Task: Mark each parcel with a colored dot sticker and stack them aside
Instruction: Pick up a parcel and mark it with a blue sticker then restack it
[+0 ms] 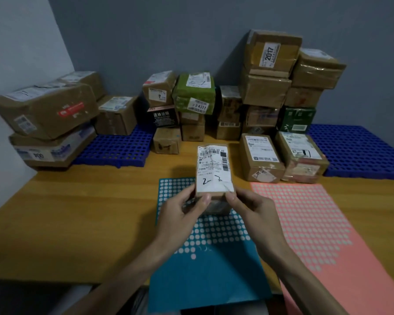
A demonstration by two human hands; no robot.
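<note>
A small brown cardboard parcel (213, 167) with a white shipping label, hand-marked "2-3", is held above the far end of a teal dot-sticker sheet (205, 276) on the wooden bench (77, 212). The left hand (182, 214) and right hand (253, 212) grip its near end, fingers (203, 201) curled round it from 9 and 3 o'clock. A pink dot-sticker sheet (316, 223) lies at 3 o'clock of the teal one. Stacked cardboard parcels (266, 87) stand at 12 o'clock.
</note>
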